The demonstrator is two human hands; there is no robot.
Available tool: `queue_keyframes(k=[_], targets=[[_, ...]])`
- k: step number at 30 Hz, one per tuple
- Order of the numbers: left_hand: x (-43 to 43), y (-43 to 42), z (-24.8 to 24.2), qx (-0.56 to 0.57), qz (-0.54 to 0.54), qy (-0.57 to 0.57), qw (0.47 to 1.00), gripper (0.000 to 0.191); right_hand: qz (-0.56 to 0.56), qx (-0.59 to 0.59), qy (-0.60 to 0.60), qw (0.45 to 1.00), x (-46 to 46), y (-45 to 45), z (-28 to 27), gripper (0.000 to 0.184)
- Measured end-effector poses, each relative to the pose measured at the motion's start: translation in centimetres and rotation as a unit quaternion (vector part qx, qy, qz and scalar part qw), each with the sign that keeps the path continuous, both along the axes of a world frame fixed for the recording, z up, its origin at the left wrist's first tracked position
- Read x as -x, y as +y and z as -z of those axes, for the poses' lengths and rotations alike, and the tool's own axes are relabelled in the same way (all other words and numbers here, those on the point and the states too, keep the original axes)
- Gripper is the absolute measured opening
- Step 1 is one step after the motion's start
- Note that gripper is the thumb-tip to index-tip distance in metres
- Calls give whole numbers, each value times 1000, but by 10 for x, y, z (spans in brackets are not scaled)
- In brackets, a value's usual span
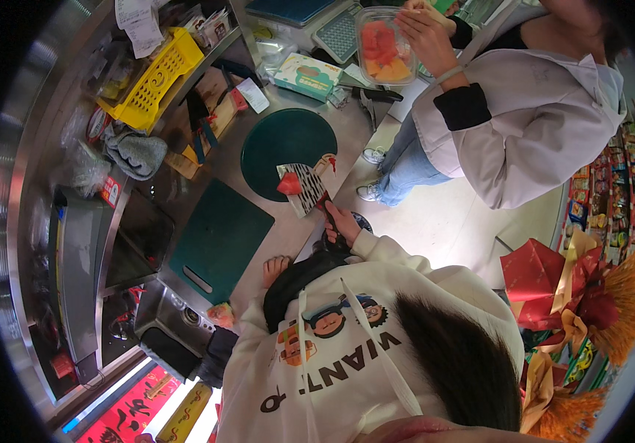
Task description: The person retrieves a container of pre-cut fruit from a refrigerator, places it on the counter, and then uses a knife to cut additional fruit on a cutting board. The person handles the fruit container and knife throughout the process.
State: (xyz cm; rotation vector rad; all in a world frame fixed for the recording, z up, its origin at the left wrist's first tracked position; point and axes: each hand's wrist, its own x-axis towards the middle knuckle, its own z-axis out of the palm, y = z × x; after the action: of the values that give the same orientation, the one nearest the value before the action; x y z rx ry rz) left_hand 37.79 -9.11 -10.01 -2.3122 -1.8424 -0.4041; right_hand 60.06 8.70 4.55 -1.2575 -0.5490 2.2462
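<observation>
My right hand grips the handle of a wide-bladed kitchen knife. A red chunk of fruit, apparently watermelon, lies on its blade. The blade is over the lower right edge of a round dark green cutting board. A pale scrap with red bits rests at that board's right edge. At the counter's near edge is my left hand, holding nothing visible, its palm hidden. Left of it lies a rectangular green cutting board with a slot handle.
A co-worker stands at upper right, hands at a clear container of cut fruit. Knives lie on a wooden board beyond the green boards. A metal sink, a yellow basket and a glove box surround the work area.
</observation>
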Motion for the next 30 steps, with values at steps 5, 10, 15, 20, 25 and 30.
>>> queue_keyframes(k=[5,10,15,20,25,30], targets=[[0,0,-6,12,0,14,1000,29,0,-4,-9,1000,1,0,2,42],[-1,1,-11,17,-1,3,1000,30,0,-7,-10,1000,1,0,3,42],[-3,2,-13,2,-4,2,1000,30,0,-8,-13,1000,2,0,3,42],[-3,1,-12,11,-2,11,1000,31,-3,0,-14,1000,2,1,4,42],[0,1,-7,2,7,1,1000,32,4,-3,-15,1000,2,1,5,42],[-1,1,-5,6,5,0,1000,31,6,5,-12,1000,2,1,7,40]])
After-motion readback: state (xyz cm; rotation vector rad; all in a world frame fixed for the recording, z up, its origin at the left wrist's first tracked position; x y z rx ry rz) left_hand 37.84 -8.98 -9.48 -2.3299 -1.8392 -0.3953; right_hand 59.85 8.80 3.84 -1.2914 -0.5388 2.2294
